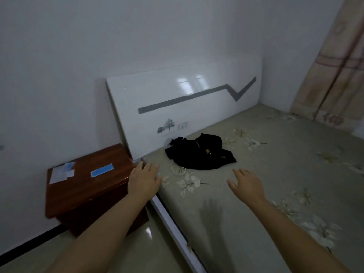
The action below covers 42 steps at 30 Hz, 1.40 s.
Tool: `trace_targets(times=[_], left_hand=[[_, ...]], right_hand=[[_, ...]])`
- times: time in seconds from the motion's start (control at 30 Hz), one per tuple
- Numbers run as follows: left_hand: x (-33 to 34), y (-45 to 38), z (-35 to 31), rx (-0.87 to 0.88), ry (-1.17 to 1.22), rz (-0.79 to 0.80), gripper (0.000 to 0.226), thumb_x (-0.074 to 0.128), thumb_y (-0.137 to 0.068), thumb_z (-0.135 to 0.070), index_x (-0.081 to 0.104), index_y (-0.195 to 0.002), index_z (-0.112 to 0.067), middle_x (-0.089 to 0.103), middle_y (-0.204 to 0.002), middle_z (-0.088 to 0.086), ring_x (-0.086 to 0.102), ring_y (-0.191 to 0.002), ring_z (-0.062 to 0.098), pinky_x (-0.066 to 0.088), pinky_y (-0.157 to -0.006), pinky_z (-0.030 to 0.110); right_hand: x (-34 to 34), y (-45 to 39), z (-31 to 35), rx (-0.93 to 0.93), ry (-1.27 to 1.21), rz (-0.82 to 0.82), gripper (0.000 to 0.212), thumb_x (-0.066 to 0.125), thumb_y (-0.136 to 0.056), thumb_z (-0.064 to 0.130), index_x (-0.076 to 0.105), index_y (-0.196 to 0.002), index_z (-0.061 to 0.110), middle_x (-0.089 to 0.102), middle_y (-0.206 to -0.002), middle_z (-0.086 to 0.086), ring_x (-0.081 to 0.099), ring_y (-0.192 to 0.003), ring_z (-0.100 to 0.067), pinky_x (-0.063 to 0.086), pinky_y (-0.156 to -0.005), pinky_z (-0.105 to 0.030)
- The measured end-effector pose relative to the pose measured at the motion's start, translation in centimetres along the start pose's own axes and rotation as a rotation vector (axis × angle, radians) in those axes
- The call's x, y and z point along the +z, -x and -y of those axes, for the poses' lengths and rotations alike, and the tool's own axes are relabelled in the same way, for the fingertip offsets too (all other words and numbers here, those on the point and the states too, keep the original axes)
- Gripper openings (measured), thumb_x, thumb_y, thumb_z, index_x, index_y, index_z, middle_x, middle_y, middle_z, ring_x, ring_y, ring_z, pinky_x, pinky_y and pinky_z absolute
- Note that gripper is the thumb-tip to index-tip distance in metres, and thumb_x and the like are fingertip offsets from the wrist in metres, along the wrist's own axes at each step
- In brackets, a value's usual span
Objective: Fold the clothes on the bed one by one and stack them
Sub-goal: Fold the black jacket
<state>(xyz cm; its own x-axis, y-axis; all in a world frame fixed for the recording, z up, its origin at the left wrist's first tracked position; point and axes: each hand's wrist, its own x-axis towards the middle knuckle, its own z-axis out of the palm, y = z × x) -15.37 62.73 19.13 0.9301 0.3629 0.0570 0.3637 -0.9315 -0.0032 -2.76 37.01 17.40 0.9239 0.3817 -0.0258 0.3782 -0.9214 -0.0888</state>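
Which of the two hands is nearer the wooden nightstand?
The left hand, open above the bed's edge beside the reddish-brown wooden nightstand; the right hand hovers over the floral bedsheet.

- No readable text, brand or number showed anywhere.
- White paper slips [59, 173] and a blue tape strip [102, 170] lay on the reddish-brown wooden bedside cabinet [92, 186]; any print was too blurred to read.
- The glossy white headboard [177, 99] carried a grey zigzag stripe [197, 94], a small tree picture [166, 126] and a tiny pale label [182, 126], illegible.
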Motion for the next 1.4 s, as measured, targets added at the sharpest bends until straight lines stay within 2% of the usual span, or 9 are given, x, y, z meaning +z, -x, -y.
trace_targets(times=[0.2,0.43,0.6,0.73,0.9,0.97,1.03,1.17,1.4], left_hand=[[4.2,-15.7,0.6,0.132,-0.053,0.125,0.092,-0.017,-0.068,-0.051,0.016,-0.146,-0.017,0.023,-0.151,0.007,0.022,-0.138,0.025,0.012,-0.115,0.034],[10.5,-33.0,-0.6,0.327,0.045,0.232,0.056,0.021,-0.095,-0.041,0.039,-0.138,-0.01,0.04,-0.141,0.017,0.034,-0.132,0.037,0.024,-0.109,0.047],[18.0,-45.4,-2.1,0.553,0.034,0.377,0.05,0.037,-0.08,-0.037,0.071,-0.099,-0.006,0.069,-0.097,0.02,0.064,-0.09,0.045,0.054,-0.062,0.051],[24.2,-52.1,-4.2,0.66,0.077,0.451,0.051,0.034,-0.091,-0.04,0.045,-0.135,-0.016,0.042,-0.141,0.014,0.031,-0.133,0.039,0.033,-0.102,0.049],[31.3,-56.8,-6.1,0.787,0.105,0.448,0.057,0.029,-0.089,-0.044,0.047,-0.133,-0.013,0.043,-0.139,0.016,0.035,-0.13,0.041,0.039,-0.097,0.051],[32.6,-57.6,-6.5,0.794,0.105,0.488,0.055,0.029,-0.094,-0.045,0.035,-0.14,-0.017,0.031,-0.148,0.013,0.028,-0.135,0.035,0.037,-0.1,0.047],[33.4,-58.0,-6.9,0.811,0.117,0.509,0.054,0.037,-0.096,-0.04,0.024,-0.144,-0.021,0.019,-0.153,0.01,0.024,-0.137,0.031,0.035,-0.1,0.045],[33.2,-57.8,-9.9,0.983,0.1,0.422,0.051,0.053,-0.09,-0.034,0.043,-0.136,-0.014,0.039,-0.142,0.018,0.035,-0.13,0.041,0.036,-0.094,0.056],[32.8,-53.5,-20.9,1.223,0.076,0.387,0.053,0.035,-0.095,-0.042,0.034,-0.141,-0.016,0.031,-0.148,0.014,0.021,-0.137,0.037,0.026,-0.106,0.05]], right_hand=[[3.1,-12.0,-0.3,0.144,-0.105,0.152,0.057,0.033,-0.096,0.043,0.021,-0.145,0.017,0.026,-0.151,-0.006,0.025,-0.137,-0.021,0.027,-0.109,-0.034],[9.3,-24.6,0.7,0.324,-0.156,0.24,0.056,0.032,-0.097,0.043,0.02,-0.145,0.016,0.026,-0.15,-0.006,0.023,-0.138,-0.022,0.024,-0.109,-0.035],[16.0,-32.0,3.4,0.563,-0.233,0.297,0.055,0.031,-0.096,0.043,0.021,-0.144,0.018,0.029,-0.148,-0.005,0.024,-0.137,-0.022,0.025,-0.107,-0.036],[22.2,-37.9,6.0,0.851,-0.339,0.371,0.064,0.028,-0.094,0.053,0.006,-0.147,0.025,0.007,-0.154,-0.01,0.011,-0.141,-0.028,0.018,-0.112,-0.043],[27.8,-43.8,6.1,1.217,-0.527,0.283,0.072,0.037,-0.088,0.06,0.001,-0.145,0.035,0.027,-0.139,-0.024,0.039,-0.122,-0.033,0.037,-0.099,-0.038],[29.1,-44.2,5.6,1.267,-0.693,0.165,0.067,0.045,-0.091,0.046,0.011,-0.146,0.029,0.044,-0.122,-0.018,0.052,-0.099,-0.026,0.044,-0.082,-0.029],[29.4,-43.3,5.2,1.238,-0.799,0.079,0.055,0.049,-0.093,0.029,0.028,-0.143,0.016,0.055,-0.12,-0.016,0.057,-0.101,-0.025,0.043,-0.082,-0.025],[28.4,-37.3,3.5,1.265,-0.745,0.024,0.042,0.053,-0.092,0.015,0.046,-0.132,0.005,0.06,-0.119,-0.018,0.057,-0.106,-0.027,0.038,-0.087,-0.02],[26.5,-22.9,-1.5,1.436,-0.568,0.188,0.044,0.055,-0.089,0.009,0.046,-0.133,0.004,0.06,-0.112,-0.021,0.058,-0.099,-0.032,0.04,-0.079,-0.028]])
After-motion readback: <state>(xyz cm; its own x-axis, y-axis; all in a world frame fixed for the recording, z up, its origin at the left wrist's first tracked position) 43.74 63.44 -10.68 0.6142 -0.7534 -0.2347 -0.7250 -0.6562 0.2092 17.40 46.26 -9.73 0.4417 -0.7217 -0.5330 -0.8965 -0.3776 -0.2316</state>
